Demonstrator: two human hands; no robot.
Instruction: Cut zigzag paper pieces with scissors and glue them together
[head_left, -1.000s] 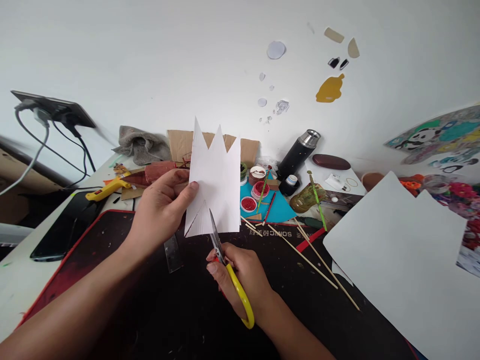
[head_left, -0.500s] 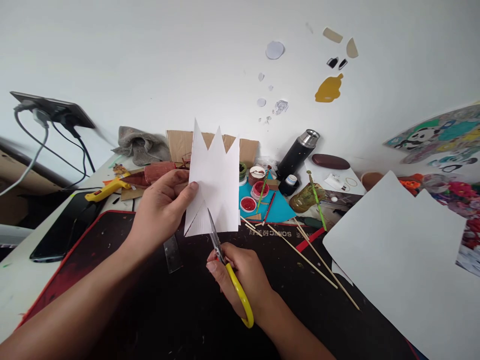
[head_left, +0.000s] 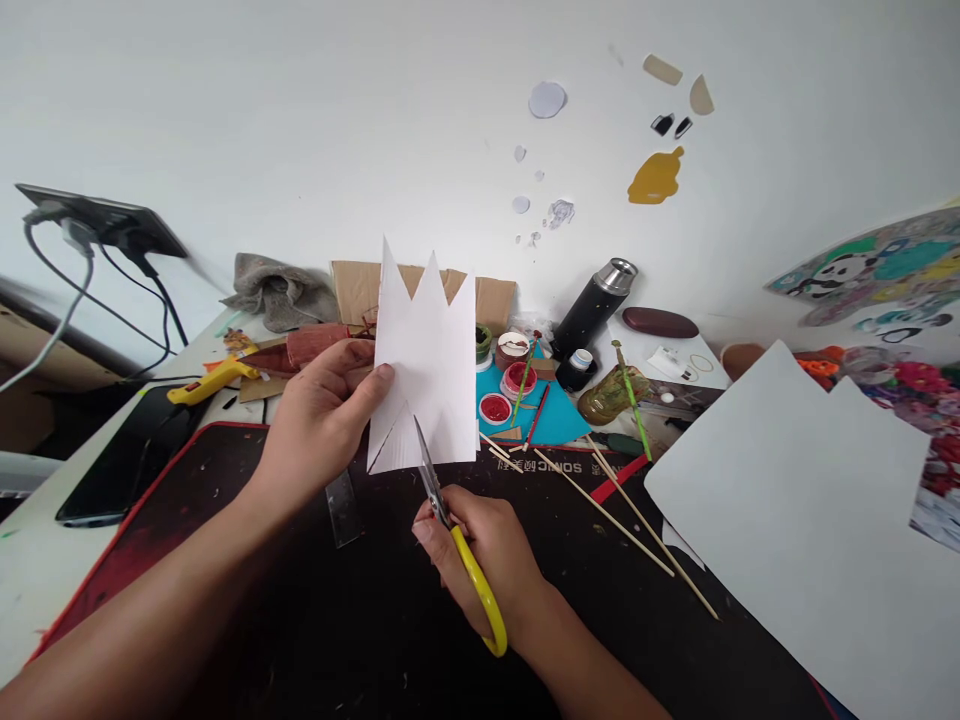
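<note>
My left hand (head_left: 319, 420) pinches the left edge of a white paper piece (head_left: 431, 360) held upright above the black desk mat (head_left: 225, 520). The paper has pointed notches along its top and a cut wedge at its bottom. My right hand (head_left: 487, 555) grips yellow-handled scissors (head_left: 454, 530), whose blades point up into the paper's lower edge beside the wedge.
A large white sheet (head_left: 810, 530) lies at the right. Wooden skewers (head_left: 622, 520), a small ruler (head_left: 343, 505), paint pots (head_left: 510, 385) on a blue sheet, a black flask (head_left: 596, 305), a yellow glue gun (head_left: 206, 380) and a phone (head_left: 127, 455) surround the mat. Cardboard (head_left: 360, 285) leans on the wall.
The paper and both hands have shifted very slightly left; the scissor blades stay in the paper's lower edge.
</note>
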